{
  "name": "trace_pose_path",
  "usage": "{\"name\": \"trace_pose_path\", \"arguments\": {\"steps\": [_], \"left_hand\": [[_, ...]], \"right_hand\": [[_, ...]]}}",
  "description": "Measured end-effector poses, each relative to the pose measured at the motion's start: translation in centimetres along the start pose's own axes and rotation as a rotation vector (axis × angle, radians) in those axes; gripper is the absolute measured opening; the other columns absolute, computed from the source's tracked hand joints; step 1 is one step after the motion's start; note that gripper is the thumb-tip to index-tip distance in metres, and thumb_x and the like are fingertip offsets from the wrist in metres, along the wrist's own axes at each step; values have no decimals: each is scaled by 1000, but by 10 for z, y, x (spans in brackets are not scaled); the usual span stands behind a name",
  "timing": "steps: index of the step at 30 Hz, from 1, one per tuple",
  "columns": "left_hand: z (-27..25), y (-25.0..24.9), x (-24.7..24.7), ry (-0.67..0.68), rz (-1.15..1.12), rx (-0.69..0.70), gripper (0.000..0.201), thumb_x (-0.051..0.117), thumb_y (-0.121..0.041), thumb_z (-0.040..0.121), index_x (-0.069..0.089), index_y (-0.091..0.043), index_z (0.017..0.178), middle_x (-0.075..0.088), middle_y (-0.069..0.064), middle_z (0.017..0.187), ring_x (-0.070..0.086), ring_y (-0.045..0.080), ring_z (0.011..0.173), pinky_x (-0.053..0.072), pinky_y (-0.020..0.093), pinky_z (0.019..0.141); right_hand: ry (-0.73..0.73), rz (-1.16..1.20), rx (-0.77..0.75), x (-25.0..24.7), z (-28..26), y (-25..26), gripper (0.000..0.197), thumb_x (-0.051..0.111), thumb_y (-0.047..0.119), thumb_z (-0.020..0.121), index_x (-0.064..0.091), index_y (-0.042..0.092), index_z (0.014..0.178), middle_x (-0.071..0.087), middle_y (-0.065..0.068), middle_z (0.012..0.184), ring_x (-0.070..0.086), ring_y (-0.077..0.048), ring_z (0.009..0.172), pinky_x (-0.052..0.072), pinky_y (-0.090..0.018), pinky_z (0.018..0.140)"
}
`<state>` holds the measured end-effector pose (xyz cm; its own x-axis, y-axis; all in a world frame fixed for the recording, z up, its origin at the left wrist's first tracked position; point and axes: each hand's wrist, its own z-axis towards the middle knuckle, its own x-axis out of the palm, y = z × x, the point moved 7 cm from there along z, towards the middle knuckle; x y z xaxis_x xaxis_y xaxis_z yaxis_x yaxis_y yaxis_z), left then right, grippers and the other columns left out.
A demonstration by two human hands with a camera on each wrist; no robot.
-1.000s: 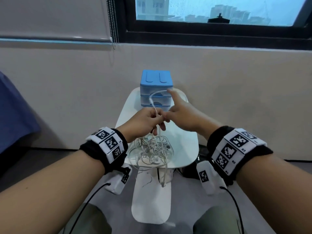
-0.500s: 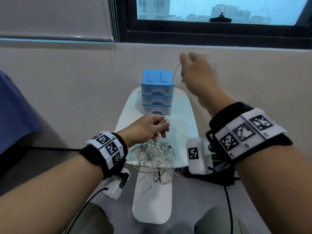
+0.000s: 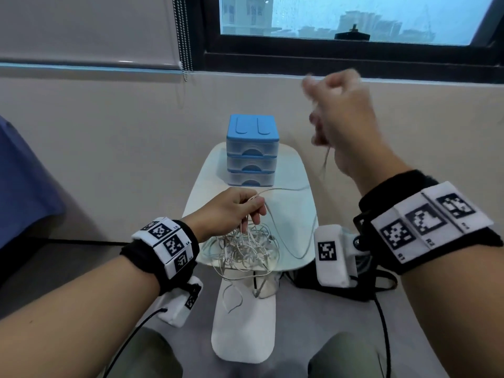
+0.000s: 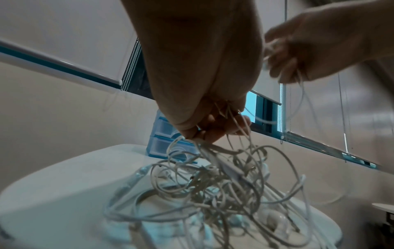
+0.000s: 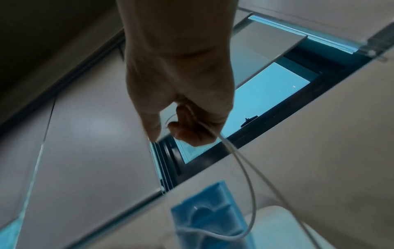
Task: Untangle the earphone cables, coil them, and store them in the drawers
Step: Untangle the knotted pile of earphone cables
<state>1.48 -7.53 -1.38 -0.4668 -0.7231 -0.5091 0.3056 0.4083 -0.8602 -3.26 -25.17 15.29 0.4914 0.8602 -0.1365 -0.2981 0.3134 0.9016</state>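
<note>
Here, thin white earphone cables [image 3: 246,248] (glossy, looped).

Plain beige wall [image 3: 109,148] runs across the back, with a dark-framed window [image 3: 354,20] up top showing hazy grey-blue daylight and some buildings outside. A pale roller blind [image 3: 81,25] covers the left part, its bead chain [image 3: 184,36] hanging down. Small white desk [image 3: 297,170] sits against the wall on a grey floor [image 3: 313,312]. Something blue [image 3: 24,181] at far left.
</note>
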Motion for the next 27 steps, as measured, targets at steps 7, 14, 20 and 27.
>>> {"name": "trace_pose_path", "arguments": {"steps": [7,14,20,27], "left_hand": [[-7,-11,8,34,8,35,37,48,-33,109,68,-8,90,67,2,76,52,17,56,41,27,55],[-14,3,6,-3,-18,24,17,66,-21,101,70,-6,95,65,2,82,52,14,62,46,24,56],[-22,10,-2,-95,-51,27,12,63,-20,102,74,-15,101,71,3,95,60,8,63,51,25,65],[-26,-5,-4,-45,31,84,15,62,-22,103,76,-19,100,75,3,92,60,8,67,50,21,65]], "right_hand": [[628,-722,50,52,-47,-105,16,80,27,88,71,22,100,53,9,78,52,-16,64,44,-26,56],[222,-456,40,21,-37,-102,19,72,24,89,70,10,76,54,8,57,48,-15,55,50,-32,58],[-191,-353,-10,-53,-25,-86,23,69,22,79,66,0,79,44,0,58,38,-14,57,31,-31,53],[-22,-702,244,-70,-58,-153,21,70,31,81,70,23,100,70,-4,102,63,-30,101,52,-41,89]]}}
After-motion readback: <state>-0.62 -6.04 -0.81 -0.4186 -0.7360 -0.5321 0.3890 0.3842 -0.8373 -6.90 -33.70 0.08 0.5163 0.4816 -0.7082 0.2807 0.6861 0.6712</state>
